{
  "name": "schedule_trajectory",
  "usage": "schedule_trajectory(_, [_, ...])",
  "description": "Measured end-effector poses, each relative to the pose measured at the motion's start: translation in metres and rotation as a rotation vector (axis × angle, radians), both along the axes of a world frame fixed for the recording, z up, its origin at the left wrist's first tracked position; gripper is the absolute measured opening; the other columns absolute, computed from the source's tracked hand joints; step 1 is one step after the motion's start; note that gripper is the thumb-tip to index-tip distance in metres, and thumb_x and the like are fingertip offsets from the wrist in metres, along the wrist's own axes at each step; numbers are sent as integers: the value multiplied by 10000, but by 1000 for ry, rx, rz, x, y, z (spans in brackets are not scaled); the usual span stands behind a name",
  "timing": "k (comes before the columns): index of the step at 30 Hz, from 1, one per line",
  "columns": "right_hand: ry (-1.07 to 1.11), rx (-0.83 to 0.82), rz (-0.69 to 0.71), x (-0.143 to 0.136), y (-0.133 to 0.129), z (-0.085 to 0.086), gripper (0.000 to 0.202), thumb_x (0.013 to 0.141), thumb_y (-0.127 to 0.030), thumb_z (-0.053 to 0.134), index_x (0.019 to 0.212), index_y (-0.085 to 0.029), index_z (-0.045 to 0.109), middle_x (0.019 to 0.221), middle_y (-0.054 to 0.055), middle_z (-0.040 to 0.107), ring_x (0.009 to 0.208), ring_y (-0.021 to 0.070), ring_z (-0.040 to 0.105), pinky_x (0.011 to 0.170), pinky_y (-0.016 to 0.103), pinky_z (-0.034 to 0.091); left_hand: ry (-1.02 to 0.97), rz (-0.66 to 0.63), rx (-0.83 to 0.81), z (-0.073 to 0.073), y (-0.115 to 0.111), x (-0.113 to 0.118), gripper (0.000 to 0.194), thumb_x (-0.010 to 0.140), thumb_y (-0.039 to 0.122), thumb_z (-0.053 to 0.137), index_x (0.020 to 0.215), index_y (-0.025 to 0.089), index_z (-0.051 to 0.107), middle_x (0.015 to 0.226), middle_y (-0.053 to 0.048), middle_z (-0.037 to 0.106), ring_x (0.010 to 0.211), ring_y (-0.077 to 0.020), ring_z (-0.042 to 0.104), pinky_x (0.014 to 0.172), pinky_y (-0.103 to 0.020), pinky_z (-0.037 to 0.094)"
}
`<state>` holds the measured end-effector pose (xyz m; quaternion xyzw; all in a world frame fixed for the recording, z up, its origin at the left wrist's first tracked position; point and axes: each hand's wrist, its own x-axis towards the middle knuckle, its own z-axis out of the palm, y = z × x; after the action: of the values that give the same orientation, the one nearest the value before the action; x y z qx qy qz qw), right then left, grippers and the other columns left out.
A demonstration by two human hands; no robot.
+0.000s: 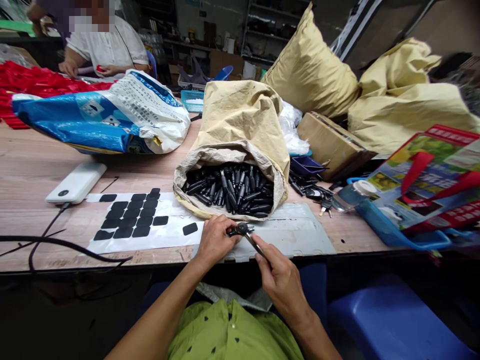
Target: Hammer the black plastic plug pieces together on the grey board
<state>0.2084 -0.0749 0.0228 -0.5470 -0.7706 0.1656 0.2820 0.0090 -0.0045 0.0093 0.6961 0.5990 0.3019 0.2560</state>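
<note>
My left hand pinches a small black part at the front edge of the table. In my right hand is the metal handle of a tool that looks like a ratchet wrench. Its round dark head meets the black part, close to my left fingertips. Just beyond both hands lies an open beige sack, its mouth facing me. Many black tube-shaped pieces fill that mouth. Under my hands is a grey board. My fingers hide much of the small part.
On the left are black stickers on a white sheet, a white power bank with a cable, and a blue-white bag. A blue basket, keys and a jar stand right. Another person sits across the table.
</note>
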Motion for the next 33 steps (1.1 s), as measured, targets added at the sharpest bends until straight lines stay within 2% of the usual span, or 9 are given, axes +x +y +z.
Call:
schedule_trajectory(3, [14,34,-75,13,8,-1,436,1014,-239,484,1441,-283,561,1307,51,693,1163,217,676,982,342,549,-8,-27,6,-1,-1,-2,184,740,202,807,905,256,748,883,14,701,932,-217,587,826,-346,383])
schedule_trajectory(7, [-86,92,-150,46,26,-4,315,984,-252,533,1263,-271,678,1160,50,743,1045,240,686,892,382,543,-8,-47,15,-5,-1,-5,162,780,216,785,932,266,756,909,7,703,948,-221,586,827,-355,382])
schedule_trajectory(11, [-224,189,-69,76,48,-9,295,935,-194,571,1165,-277,736,982,44,744,939,244,625,836,390,481,-24,-79,25,-6,-1,-8,105,852,257,730,950,267,766,933,-6,704,984,-229,585,860,-370,387])
schedule_trajectory(14, [-230,217,-2,89,64,-11,305,922,-150,553,1104,-284,758,992,34,731,936,227,604,819,380,421,-38,-82,24,-5,-2,-9,114,907,287,669,962,262,766,946,-15,702,1001,-231,583,878,-376,390])
schedule_trajectory(20, [-108,223,71,96,81,-20,243,888,-176,590,1033,-256,768,987,28,712,941,217,595,840,381,402,-27,-87,25,-4,-4,-9,163,954,319,606,965,256,755,972,-21,707,1001,-230,585,885,-377,390])
schedule_trajectory(26, [-86,219,57,94,79,-23,263,868,-192,580,1030,-251,779,982,43,697,941,228,591,835,382,427,-14,-96,34,-4,-5,-9,199,985,324,558,949,247,738,954,-20,695,971,-224,566,873,-376,378])
schedule_trajectory(33, [-83,224,47,92,77,-22,279,850,-191,570,1021,-245,784,969,50,695,924,227,591,832,385,450,58,-93,67,-7,-4,-9,342,1046,352,439,839,234,684,899,-26,661,925,-221,543,816,-361,355])
